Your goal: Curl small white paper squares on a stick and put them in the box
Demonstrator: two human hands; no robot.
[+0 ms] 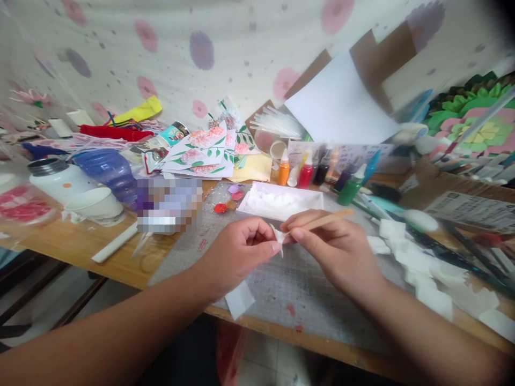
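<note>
Between the thumb and fingers of my left hand (245, 249) is a small piece of white paper (278, 238), pinched and crumpled. My right hand (341, 246) grips a flat wooden stick (328, 219), whose lower end meets the white paper. Both hands are close together above a grey cutting mat (298, 300). Just behind them stands a shallow white box (281, 201) with fluffy white material in it. A loose white paper square (240, 299) lies at the mat's front edge, below my left hand.
Paint bottles, including an orange one (284, 170) and a green one (351, 188), stand behind the box. Torn white paper pieces (432, 273) lie at the right. A white cup (94, 206) and a blue plastic container (107, 174) are at the left. Flower drawings (205, 150) lie at the back.
</note>
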